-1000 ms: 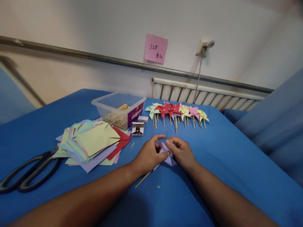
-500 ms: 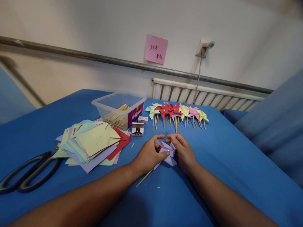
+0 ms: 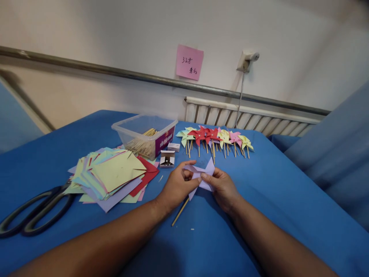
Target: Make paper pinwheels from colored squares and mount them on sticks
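Both hands meet over the blue table (image 3: 259, 200) — left hand (image 3: 175, 187) and right hand (image 3: 221, 188) pinching a purple pinwheel (image 3: 201, 175) on its stick (image 3: 180, 211). Further back — paper stack (image 3: 115, 173), finished pinwheels (image 3: 215, 136).

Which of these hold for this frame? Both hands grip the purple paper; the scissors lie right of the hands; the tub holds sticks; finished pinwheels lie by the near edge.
1. Both the left hand and the right hand grip the purple paper pinwheel. True.
2. The scissors lie right of the hands. False: they lie far left, beside the paper stack.
3. The clear tub holds wooden sticks. True.
4. The finished pinwheels lie by the near edge. False: they lie in a row beyond the hands, toward the wall.
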Motion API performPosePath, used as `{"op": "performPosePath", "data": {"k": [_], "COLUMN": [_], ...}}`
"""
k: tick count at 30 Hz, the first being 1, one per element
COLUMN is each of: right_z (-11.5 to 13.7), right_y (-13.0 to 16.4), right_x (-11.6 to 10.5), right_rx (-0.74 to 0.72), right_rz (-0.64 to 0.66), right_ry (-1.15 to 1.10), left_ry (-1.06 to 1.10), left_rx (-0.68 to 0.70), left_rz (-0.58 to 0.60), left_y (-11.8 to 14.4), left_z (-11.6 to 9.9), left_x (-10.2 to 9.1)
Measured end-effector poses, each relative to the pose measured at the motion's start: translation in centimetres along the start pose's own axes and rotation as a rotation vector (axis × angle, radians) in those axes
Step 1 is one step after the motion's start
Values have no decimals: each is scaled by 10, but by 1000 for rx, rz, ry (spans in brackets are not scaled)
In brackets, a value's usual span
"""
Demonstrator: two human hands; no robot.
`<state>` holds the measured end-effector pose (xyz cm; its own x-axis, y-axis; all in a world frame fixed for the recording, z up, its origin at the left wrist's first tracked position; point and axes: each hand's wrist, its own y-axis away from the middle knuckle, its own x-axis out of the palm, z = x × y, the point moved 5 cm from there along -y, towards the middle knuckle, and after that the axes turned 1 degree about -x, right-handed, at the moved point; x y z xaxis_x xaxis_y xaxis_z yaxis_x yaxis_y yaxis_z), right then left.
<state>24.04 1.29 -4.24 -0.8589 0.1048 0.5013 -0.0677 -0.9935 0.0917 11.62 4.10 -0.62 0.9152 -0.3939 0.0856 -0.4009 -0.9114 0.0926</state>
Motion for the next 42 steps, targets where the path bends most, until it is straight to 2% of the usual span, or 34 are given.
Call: {"op": "performPosePath", "data": {"k": [4, 11, 17, 23, 29, 36, 42], "right_z": [6, 12, 10, 14, 13, 10, 10], "right_y": [-3, -6, -7, -7, -8, -9, -6], "right_x": [-6, -11, -10, -11, -12, -13, -8], "right_rx": [21, -4, -61, -124, -142, -127, -116], "right_rz": [-54, -113, -63, -94, -90, -45, -16], "right_ry": [-12, -28, 60, 92, 117, 121, 139], "left_ry": [54, -54, -180, -249, -51, 294, 311], "left_rx": [-26, -12, 11, 26, -31, -191, -246], "left_rz": [83, 128, 143, 125, 94, 188, 130], "left_y": [-1, -3, 1, -1, -2, 0, -3], "left_z": [4, 16, 8, 6, 13, 12, 21], "left_x": [4, 8, 9, 6, 5, 6, 5]}}
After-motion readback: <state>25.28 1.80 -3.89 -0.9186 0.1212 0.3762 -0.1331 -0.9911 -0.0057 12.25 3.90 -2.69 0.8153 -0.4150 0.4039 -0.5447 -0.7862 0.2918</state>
